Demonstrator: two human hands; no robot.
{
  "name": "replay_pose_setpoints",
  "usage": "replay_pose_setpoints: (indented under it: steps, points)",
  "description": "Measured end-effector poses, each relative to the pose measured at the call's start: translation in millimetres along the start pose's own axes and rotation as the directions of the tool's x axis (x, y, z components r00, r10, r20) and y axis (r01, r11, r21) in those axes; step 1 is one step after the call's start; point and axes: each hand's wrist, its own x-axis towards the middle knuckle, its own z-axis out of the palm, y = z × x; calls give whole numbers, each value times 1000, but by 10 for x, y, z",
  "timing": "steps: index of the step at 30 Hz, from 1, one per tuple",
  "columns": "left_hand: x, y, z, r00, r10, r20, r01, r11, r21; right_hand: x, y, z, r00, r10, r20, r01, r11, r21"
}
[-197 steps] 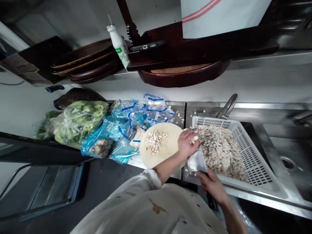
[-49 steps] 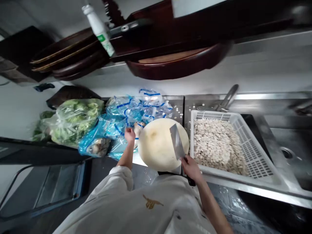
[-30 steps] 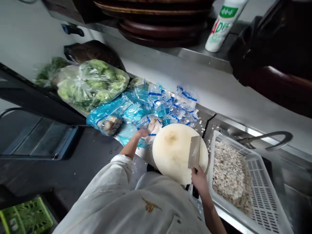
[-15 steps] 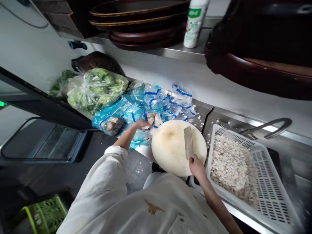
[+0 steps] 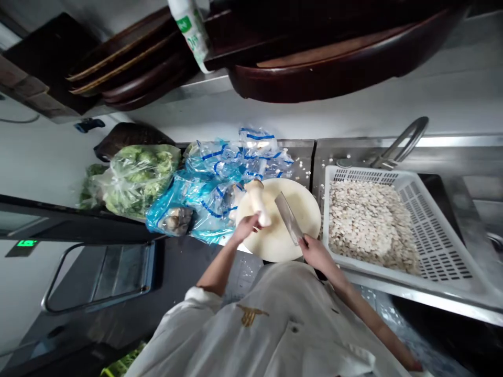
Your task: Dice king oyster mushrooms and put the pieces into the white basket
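My left hand (image 5: 247,229) is closed round a long pale mushroom (image 5: 258,201) and holds it over the left part of the round white cutting board (image 5: 304,207). My right hand (image 5: 313,251) grips the handle of a cleaver (image 5: 288,218), whose blade lies slanted across the board's middle. The board's surface is bare apart from these. To its right a white perforated basket (image 5: 440,230) holds a heap of diced pale mushroom pieces (image 5: 365,220).
Blue-striped clear plastic bags (image 5: 223,167) with more mushrooms lie left of the board, bagged greens (image 5: 137,178) beyond them. A tap (image 5: 401,141) stands behind the basket over the steel sink. Dark wooden trays (image 5: 129,68) and a white bottle (image 5: 190,29) sit on the shelf above.
My left hand has drawn a mushroom out of the blue bags and brought it onto the board. Earlier the diced pieces on the board were moved into the basket. The cleaver stays over the board.
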Motion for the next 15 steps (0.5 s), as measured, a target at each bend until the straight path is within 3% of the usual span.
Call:
replay_pose_setpoints:
  steps: [2,3,5,7,10,13,15]
  points:
    - [-53,-107,533,998,67,-17,-65,992,106,-4,-35,-56,1000,-11,5,11,995,-94]
    - [-51,-150,704,993,116,-29,-111,984,140,-7,-53,-75,1000,-11,11,13,991,-137]
    - [1,-233,839,970,243,-27,-233,953,191,-23,-84,-84,1000,-6,22,10,982,-191]
    - [89,-325,750,903,428,29,-417,861,291,-56,-98,-66,1000,-2,31,8,979,-205]
    - [256,-440,429,754,647,115,-616,636,465,-122,-86,-44,999,-27,36,33,977,-210]
    - [470,-460,143,632,748,203,-698,436,568,-195,-97,-79,999,-30,34,37,975,-217]
    - [629,-436,38,577,761,296,-759,366,539,-244,-168,-122,1000,16,-3,-16,970,-243]
